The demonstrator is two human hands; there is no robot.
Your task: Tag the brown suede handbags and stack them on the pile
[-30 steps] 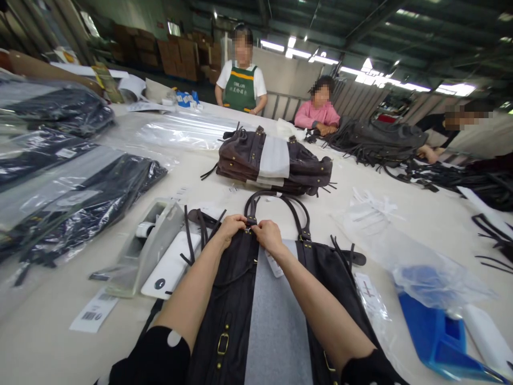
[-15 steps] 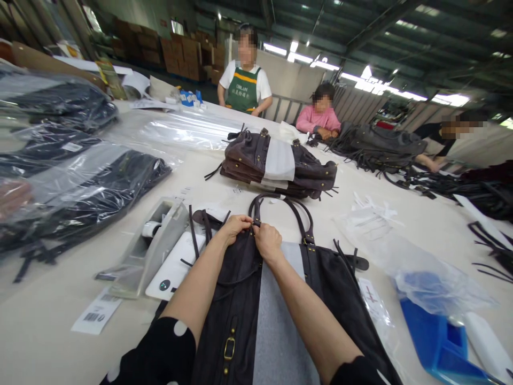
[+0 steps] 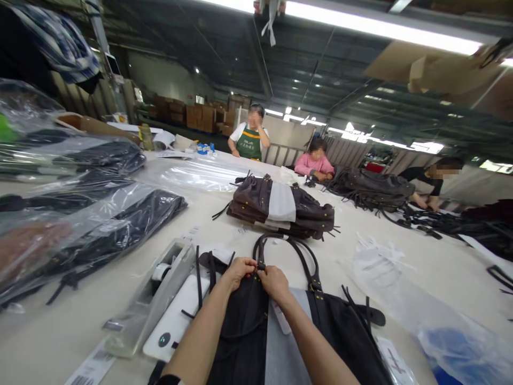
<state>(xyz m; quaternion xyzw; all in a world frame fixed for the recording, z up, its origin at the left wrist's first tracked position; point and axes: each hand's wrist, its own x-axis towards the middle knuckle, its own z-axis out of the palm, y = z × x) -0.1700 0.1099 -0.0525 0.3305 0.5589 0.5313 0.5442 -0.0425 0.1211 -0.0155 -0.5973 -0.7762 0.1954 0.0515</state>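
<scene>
A dark brown leather bag lies flat on the table in front of me, with a grey paper band wrapped round its middle. My left hand and my right hand meet at the bag's top edge, both pinched closed on it at the base of the looped handles. Thin leather straps trail out to the left of the bag.
A grey tape dispenser and a white device lie left of the bag. Bagged dark goods pile up at the left. A stack of banded brown bags sits ahead, clear plastic bags at right. Three people work across the table.
The view has tilted upward, showing more ceiling. Both hands stay pinched at the bag's top edge by the handles, with little movement.
</scene>
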